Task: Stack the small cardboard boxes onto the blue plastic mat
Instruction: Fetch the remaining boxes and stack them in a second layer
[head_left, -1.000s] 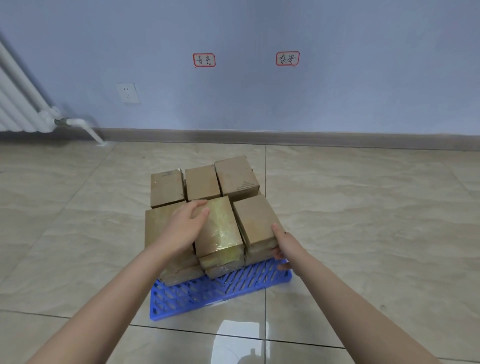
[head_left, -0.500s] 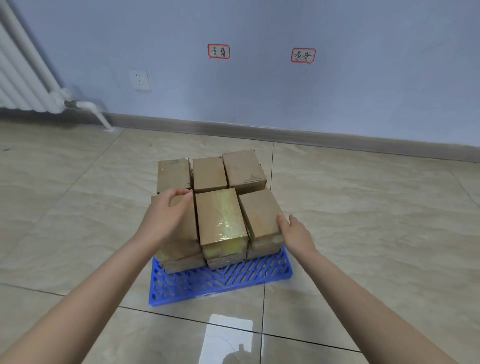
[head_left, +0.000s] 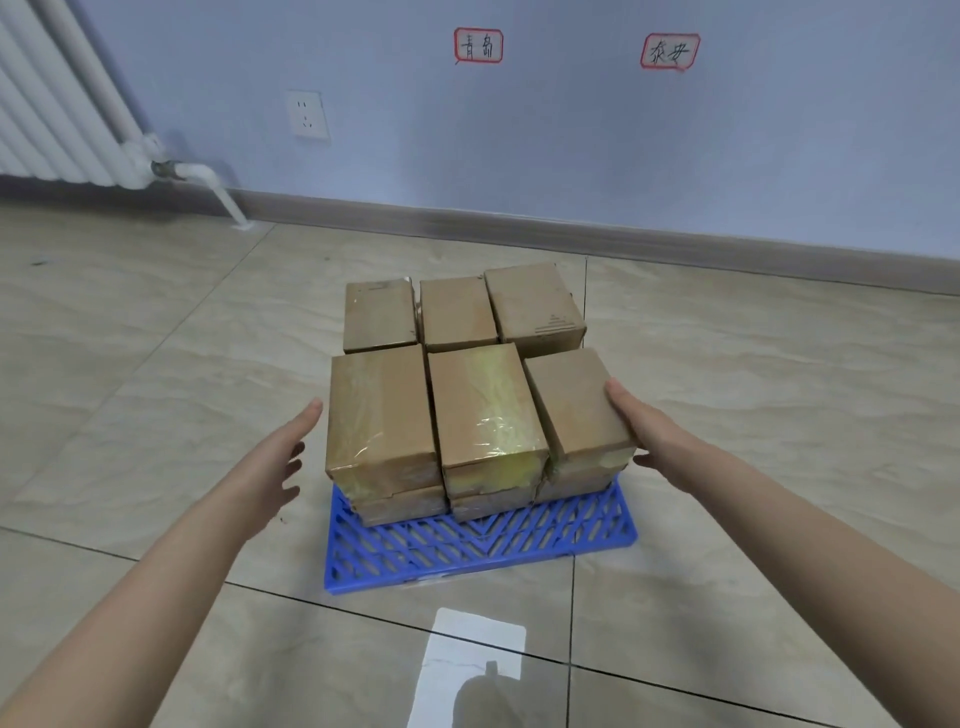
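a tiled floor (head_left: 779, 415) fills most of the view, and a pale blue wall (head_left: 571, 145) closes it off at twelve o'clock, with a grey skirting board (head_left: 727, 249) at its foot. a white radiator (head_left: 52, 104) hangs at ten o'clock.

the mat (head_left: 483, 545) lies on the floor at the centre, its bare lattice showing at six o'clock of the boxes. the boxes stand on it in two rows of three. the near row is two layers high: left box (head_left: 379, 410), middle box (head_left: 483, 405) with glossy yellowish tape, and right box (head_left: 576, 405), each on top of a lower one. the right box is turned slightly toward one o'clock. the far row (head_left: 457, 312) sits lower, touching the near row at twelve o'clock.

the left hand (head_left: 270, 467) is at nine o'clock of the stack, released, fingers straight and spread, just beside the left box but apart from it. the right hand (head_left: 644, 421) is at three o'clock, also holding nothing, its straight fingers lying flat against the side of the right box.

a white socket (head_left: 306, 114) sits on the wall at eleven o'clock. two small red-edged labels (head_left: 478, 45) (head_left: 669, 51) are stuck at twelve and one o'clock.
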